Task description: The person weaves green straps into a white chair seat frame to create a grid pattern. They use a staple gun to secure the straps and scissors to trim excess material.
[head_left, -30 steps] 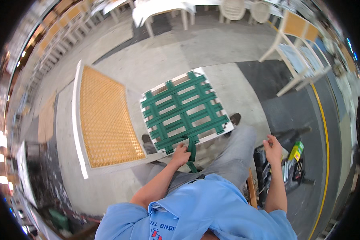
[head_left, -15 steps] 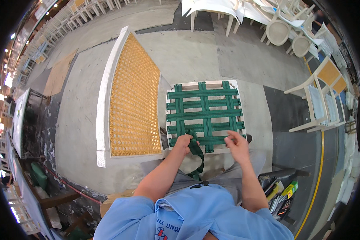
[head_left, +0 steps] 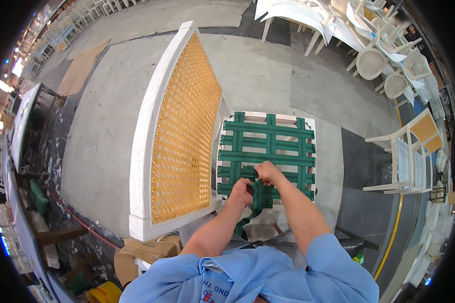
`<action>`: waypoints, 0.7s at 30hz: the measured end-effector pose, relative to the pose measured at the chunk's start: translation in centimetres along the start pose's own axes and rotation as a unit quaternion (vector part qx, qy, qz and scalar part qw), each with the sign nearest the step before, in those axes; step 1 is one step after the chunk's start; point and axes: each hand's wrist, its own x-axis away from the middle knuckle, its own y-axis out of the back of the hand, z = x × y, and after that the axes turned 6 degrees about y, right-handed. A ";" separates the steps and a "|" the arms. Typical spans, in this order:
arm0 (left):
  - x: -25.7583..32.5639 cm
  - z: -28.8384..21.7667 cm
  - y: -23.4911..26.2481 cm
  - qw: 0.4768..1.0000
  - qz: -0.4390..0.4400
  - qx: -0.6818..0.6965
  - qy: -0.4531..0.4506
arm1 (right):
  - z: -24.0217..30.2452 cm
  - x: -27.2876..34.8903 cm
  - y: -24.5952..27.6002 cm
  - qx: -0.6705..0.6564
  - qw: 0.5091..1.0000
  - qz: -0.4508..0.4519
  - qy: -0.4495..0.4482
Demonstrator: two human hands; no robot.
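Note:
In front of me stands a white wooden chair (head_left: 142, 151) with a yellow woven cane back panel (head_left: 187, 136). Its seat carries green webbing bands (head_left: 268, 157) crossing over and under one another. Near the seat's close edge my left hand (head_left: 242, 192) is closed on a loose green webbing strap (head_left: 258, 194), whose tail loops down toward my lap. Just above and to its right, my right hand (head_left: 269, 172) is closed on the same strap, over the seat's middle band. The fingertips of both hands are partly hidden.
A cardboard box (head_left: 136, 255) sits at my left side, near a yellow roll-shaped item (head_left: 105, 292). Another chair (head_left: 407, 154) stands to the right. Chairs and a white-covered table (head_left: 293, 12) crowd the far right; a dark metal-framed table (head_left: 28, 126) is on the left.
My right hand has moved left from the seat's right side to join the left hand at the strap. My view has shifted, so the chair appears lower and its back larger.

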 end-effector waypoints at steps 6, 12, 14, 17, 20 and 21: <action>2.1 -1.0 -0.1 0.995 -0.048 -0.085 -0.032 | 1.3 -0.3 -1.7 -0.162 0.987 -0.010 0.012; 7.5 1.8 -0.8 0.793 -0.122 -0.586 -0.111 | -2.7 0.2 -1.5 -0.379 0.907 -0.121 0.138; 9.2 2.3 0.9 0.622 -0.164 -0.707 -0.294 | -1.6 0.7 -1.4 -0.404 0.886 -0.149 0.172; 7.5 0.6 -2.2 0.818 -0.102 -0.506 -0.254 | -0.2 0.0 1.2 -0.388 0.889 -0.142 0.196; 5.1 -1.4 -6.5 0.935 -0.029 -0.295 -0.197 | 1.3 -0.3 2.4 -0.361 0.898 -0.144 0.207; 4.4 -2.0 -7.1 0.952 -0.017 -0.242 -0.185 | 1.6 -0.4 2.4 -0.342 0.908 -0.142 0.197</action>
